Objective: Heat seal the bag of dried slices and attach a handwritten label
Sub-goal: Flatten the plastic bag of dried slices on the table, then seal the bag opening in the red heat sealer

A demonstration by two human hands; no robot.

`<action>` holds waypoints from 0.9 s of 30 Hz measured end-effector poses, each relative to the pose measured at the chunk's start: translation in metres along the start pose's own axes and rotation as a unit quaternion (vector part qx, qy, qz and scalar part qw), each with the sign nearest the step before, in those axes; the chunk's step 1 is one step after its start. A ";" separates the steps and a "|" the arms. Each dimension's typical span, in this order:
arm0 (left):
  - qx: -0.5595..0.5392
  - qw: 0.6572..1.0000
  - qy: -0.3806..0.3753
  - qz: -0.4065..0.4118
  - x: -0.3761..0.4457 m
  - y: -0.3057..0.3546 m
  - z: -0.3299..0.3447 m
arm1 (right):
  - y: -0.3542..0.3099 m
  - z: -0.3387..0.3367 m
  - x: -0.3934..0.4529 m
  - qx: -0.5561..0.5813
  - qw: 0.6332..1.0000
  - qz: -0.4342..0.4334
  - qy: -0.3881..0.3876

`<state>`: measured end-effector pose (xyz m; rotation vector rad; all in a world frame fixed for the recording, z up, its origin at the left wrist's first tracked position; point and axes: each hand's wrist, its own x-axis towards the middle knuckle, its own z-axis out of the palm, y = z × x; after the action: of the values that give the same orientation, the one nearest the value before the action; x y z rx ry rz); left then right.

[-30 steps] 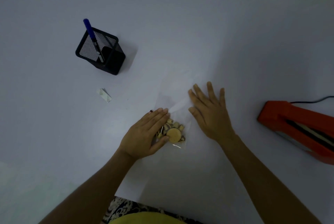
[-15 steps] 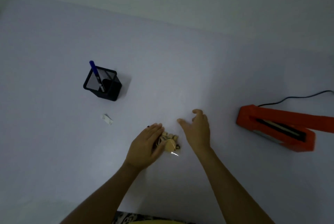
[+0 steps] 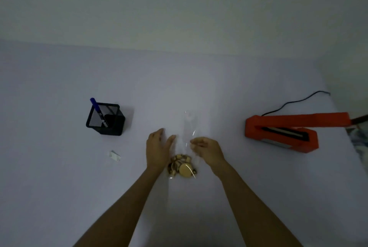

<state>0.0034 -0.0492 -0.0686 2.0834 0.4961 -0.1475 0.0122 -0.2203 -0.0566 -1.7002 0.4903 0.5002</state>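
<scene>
A clear plastic bag point(image 3: 188, 127) lies on the white table point(image 3: 59, 187), its top pointing away from me. Dried slices point(image 3: 182, 167) are bunched at its near end. My left hand point(image 3: 158, 149) rests along the bag's left side with fingers and thumb apart. My right hand point(image 3: 208, 149) is at the bag's right edge, fingers curled in against the thumb on the plastic. An orange heat sealer point(image 3: 282, 133) stands open to the right. A small white label point(image 3: 115, 156) lies at the left, near a blue pen point(image 3: 95, 105) standing in a black mesh holder point(image 3: 105, 120).
The sealer's black cable point(image 3: 294, 103) runs off to the table's far right edge. A pale wall rises behind the table's back edge. Patterned cloth shows past the table's right edge.
My left hand came off the slices and moved up the bag's left side. My right hand went from flat to curled on the bag's right edge. The camera tilted up, showing more table and wall.
</scene>
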 end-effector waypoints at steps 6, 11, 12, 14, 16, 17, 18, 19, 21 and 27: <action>-0.156 0.970 -0.185 -0.008 -0.004 0.046 -0.006 | -0.007 -0.047 -0.036 0.082 0.996 0.034 -0.020; -0.120 0.957 -0.258 0.055 -0.026 0.094 0.019 | -0.006 -0.108 -0.070 0.128 0.991 0.020 0.019; -0.108 0.955 -0.267 0.071 -0.032 0.102 0.027 | -0.005 -0.121 -0.076 0.131 0.991 0.016 0.028; -0.100 0.950 -0.284 0.086 -0.042 0.117 0.044 | -0.002 -0.146 -0.087 0.134 0.990 0.012 0.040; -0.105 0.946 -0.294 0.088 -0.054 0.133 0.063 | 0.004 -0.170 -0.095 0.147 0.988 0.017 0.050; -0.106 0.945 -0.296 0.087 -0.060 0.140 0.073 | 0.007 -0.182 -0.099 0.155 0.986 0.022 0.054; -0.107 0.944 -0.299 0.084 -0.066 0.146 0.084 | 0.012 -0.194 -0.102 0.163 0.985 0.028 0.056; -0.107 0.943 -0.304 0.080 -0.072 0.151 0.095 | 0.016 -0.205 -0.104 0.170 0.983 0.036 0.055; -0.111 0.942 -0.310 0.068 -0.083 0.159 0.117 | 0.027 -0.230 -0.106 0.187 0.979 0.055 0.052; -0.107 0.955 -0.276 -0.006 -0.111 0.171 0.177 | 0.046 -0.289 -0.098 0.213 0.973 0.053 0.075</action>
<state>-0.0128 -0.3087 0.0041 1.7268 0.1700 -0.6347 -0.0762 -0.5076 0.0123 -1.3061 0.7452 0.3153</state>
